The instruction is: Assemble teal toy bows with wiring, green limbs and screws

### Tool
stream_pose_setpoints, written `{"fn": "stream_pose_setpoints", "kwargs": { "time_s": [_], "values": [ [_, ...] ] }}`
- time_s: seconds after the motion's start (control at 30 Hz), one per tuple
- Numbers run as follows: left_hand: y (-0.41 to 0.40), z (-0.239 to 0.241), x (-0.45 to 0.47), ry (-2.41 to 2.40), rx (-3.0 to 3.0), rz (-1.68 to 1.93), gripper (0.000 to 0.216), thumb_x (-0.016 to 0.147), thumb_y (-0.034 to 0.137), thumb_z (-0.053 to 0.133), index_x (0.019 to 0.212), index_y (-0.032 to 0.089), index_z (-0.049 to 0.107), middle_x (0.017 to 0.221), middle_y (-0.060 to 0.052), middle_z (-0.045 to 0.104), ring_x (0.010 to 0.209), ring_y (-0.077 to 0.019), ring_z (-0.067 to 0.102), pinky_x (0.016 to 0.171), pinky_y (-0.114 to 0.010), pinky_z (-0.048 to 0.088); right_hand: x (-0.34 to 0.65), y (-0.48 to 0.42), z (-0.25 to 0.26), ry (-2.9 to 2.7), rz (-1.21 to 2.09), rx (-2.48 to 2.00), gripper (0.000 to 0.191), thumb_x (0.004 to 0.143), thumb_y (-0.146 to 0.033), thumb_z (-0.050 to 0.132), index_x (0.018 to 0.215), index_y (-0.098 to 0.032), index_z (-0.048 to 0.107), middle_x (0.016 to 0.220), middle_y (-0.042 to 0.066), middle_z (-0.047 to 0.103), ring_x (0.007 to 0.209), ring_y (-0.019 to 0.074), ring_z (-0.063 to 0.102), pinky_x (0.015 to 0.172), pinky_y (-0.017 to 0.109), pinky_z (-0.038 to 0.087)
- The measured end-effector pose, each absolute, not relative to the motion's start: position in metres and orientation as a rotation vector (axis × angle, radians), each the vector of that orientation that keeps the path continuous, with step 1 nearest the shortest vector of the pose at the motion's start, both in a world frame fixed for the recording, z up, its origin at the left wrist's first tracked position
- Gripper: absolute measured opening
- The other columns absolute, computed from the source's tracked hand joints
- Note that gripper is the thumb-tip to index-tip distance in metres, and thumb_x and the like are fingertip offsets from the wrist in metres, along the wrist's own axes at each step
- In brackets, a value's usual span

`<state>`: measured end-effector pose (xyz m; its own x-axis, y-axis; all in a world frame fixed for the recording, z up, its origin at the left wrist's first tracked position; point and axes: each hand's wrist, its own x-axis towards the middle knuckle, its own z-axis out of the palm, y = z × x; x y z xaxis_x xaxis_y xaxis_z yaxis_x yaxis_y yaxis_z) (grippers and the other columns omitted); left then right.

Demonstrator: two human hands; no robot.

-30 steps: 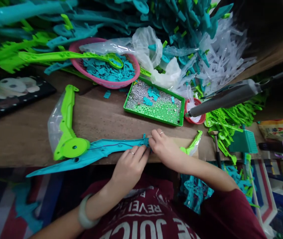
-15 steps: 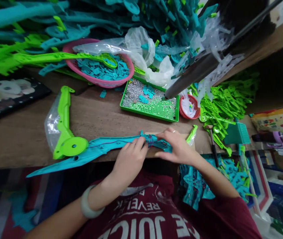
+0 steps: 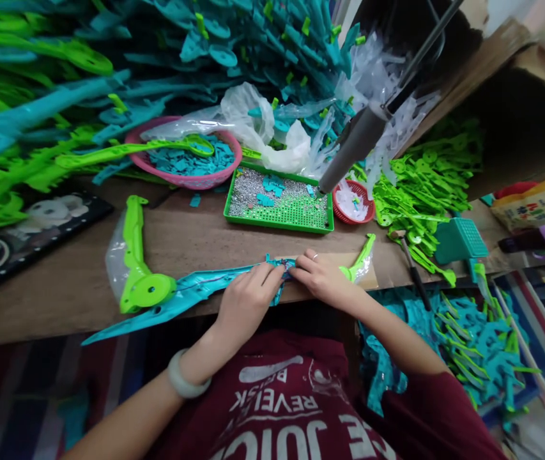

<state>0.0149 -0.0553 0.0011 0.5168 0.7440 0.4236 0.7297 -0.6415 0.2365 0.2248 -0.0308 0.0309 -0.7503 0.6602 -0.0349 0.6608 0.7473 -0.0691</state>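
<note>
A blue plastic toy sword half [image 3: 214, 284] lies along the table's front edge, its pointed blade to the left, with thin dark wires in its open side. My left hand [image 3: 248, 294] rests over the handle end, fingers closed on the shell beside the wires [image 3: 285, 262]. Close by, my right hand [image 3: 322, 278] has its fingers bunched at the same spot; what its fingertips pinch is too small to make out. A green toy part [image 3: 150, 291] with a round disc and clear plastic touches the blade. Another green piece [image 3: 363, 252] sticks out beyond my right hand.
Behind stand a green tray [image 3: 276, 227] of screws and a pink basket [image 3: 186, 182] of blue pieces. A screwdriver [image 3: 353, 147] hangs over the tray. At right are a small red basket [image 3: 363, 214], green parts [image 3: 416, 204] and a hammer [image 3: 413, 268]. Blue parts pile up behind.
My right hand has moved from a spread grip around the handle end to bunched fingers near the wires, closer to my left hand. The view has shifted slightly.
</note>
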Motion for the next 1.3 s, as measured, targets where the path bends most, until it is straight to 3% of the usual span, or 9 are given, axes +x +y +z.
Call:
{"fn": "stream_pose_setpoints", "kwargs": {
  "time_s": [0.13, 0.3, 0.47, 0.77, 0.87, 1.0, 1.1, 1.2, 1.3],
  "values": [
    [-0.052, 0.003, 0.010, 1.067, 2.831, 0.751, 0.021, 0.101, 0.017, 0.049, 0.096, 0.017, 0.069, 0.097, -0.010, 0.071, 0.090, -0.0235, 0.065, 0.074, -0.035, 0.051, 0.229, -0.032, 0.033, 2.966, 0.056, 0.925, 0.024, 0.103, -0.020, 0.046, 0.117, -0.012, 0.063, 0.098, 0.011, 0.065, 0.094, 0.0239, 0.053, 0.074, 0.036, 0.046],
    [-0.050, 0.007, 0.005, 1.004, 2.876, 0.672, 0.022, 0.101, 0.027, 0.052, 0.107, 0.013, 0.069, 0.101, -0.011, 0.071, 0.092, -0.0261, 0.064, 0.075, -0.038, 0.053, 0.238, -0.040, 0.030, 3.092, 0.183, 1.071, 0.033, 0.104, -0.018, 0.040, 0.133, -0.011, 0.055, 0.096, 0.010, 0.069, 0.088, 0.0219, 0.056, 0.074, 0.035, 0.050],
    [-0.042, 0.002, 0.005, 0.990, 2.758, 0.714, 0.022, 0.100, 0.011, 0.045, 0.092, 0.015, 0.066, 0.088, -0.007, 0.068, 0.085, -0.0218, 0.061, 0.079, -0.034, 0.053, 0.235, -0.042, 0.026, 3.274, 0.367, 0.892, 0.026, 0.101, -0.014, 0.046, 0.122, -0.016, 0.063, 0.120, 0.012, 0.069, 0.109, 0.0231, 0.059, 0.092, 0.040, 0.052],
    [-0.041, 0.001, 0.001, 0.892, 2.798, 0.753, 0.026, 0.103, 0.014, 0.040, 0.097, 0.014, 0.065, 0.091, -0.008, 0.067, 0.088, -0.0227, 0.062, 0.082, -0.035, 0.054, 0.226, -0.024, 0.033, 3.178, 0.433, 0.865, 0.025, 0.101, -0.012, 0.042, 0.096, -0.012, 0.067, 0.111, 0.015, 0.070, 0.100, 0.0246, 0.059, 0.084, 0.041, 0.053],
    [-0.046, 0.001, 0.002, 0.927, 2.829, 0.710, 0.024, 0.103, 0.021, 0.046, 0.098, 0.012, 0.068, 0.097, -0.011, 0.069, 0.093, -0.0260, 0.063, 0.080, -0.038, 0.055, 0.226, -0.025, 0.036, 3.159, 0.248, 0.902, 0.023, 0.102, -0.015, 0.042, 0.102, -0.012, 0.065, 0.113, 0.016, 0.068, 0.093, 0.0243, 0.059, 0.075, 0.039, 0.053],
    [-0.051, 0.004, 0.004, 0.990, 2.860, 0.628, 0.023, 0.100, 0.023, 0.052, 0.100, 0.009, 0.070, 0.098, -0.014, 0.069, 0.089, -0.0278, 0.064, 0.072, -0.040, 0.055, 0.243, -0.032, 0.046, 3.173, -0.342, 1.464, 0.030, 0.100, -0.028, 0.056, 0.126, -0.013, 0.054, 0.116, 0.015, 0.066, 0.101, 0.0238, 0.060, 0.083, 0.038, 0.054],
    [-0.051, 0.008, 0.005, 1.010, 2.900, 0.655, 0.025, 0.100, 0.021, 0.051, 0.106, 0.007, 0.071, 0.120, -0.020, 0.069, 0.106, -0.0315, 0.065, 0.083, -0.043, 0.056, 0.262, -0.033, 0.057, 3.017, -0.844, 1.703, 0.025, 0.098, -0.032, 0.061, 0.118, -0.017, 0.058, 0.103, 0.009, 0.069, 0.098, 0.0210, 0.062, 0.084, 0.035, 0.053],
    [-0.048, 0.010, 0.004, 0.936, 2.919, 0.669, 0.028, 0.101, 0.017, 0.048, 0.113, 0.006, 0.070, 0.148, -0.020, 0.055, 0.132, -0.0336, 0.055, 0.100, -0.046, 0.051, 0.268, -0.028, 0.062, 2.883, -0.910, 1.715, 0.014, 0.096, -0.026, 0.062, 0.107, -0.017, 0.063, 0.096, 0.007, 0.070, 0.094, 0.0215, 0.060, 0.083, 0.035, 0.050],
    [-0.043, 0.009, 0.004, 0.875, 2.914, 0.646, 0.031, 0.102, 0.017, 0.046, 0.121, 0.005, 0.067, 0.153, -0.020, 0.050, 0.140, -0.0329, 0.049, 0.107, -0.046, 0.047, 0.255, -0.020, 0.059, 2.813, -0.988, 1.539, 0.020, 0.093, -0.021, 0.065, 0.112, -0.015, 0.065, 0.100, 0.008, 0.071, 0.097, 0.0224, 0.058, 0.085, 0.035, 0.048]
  ]
}}
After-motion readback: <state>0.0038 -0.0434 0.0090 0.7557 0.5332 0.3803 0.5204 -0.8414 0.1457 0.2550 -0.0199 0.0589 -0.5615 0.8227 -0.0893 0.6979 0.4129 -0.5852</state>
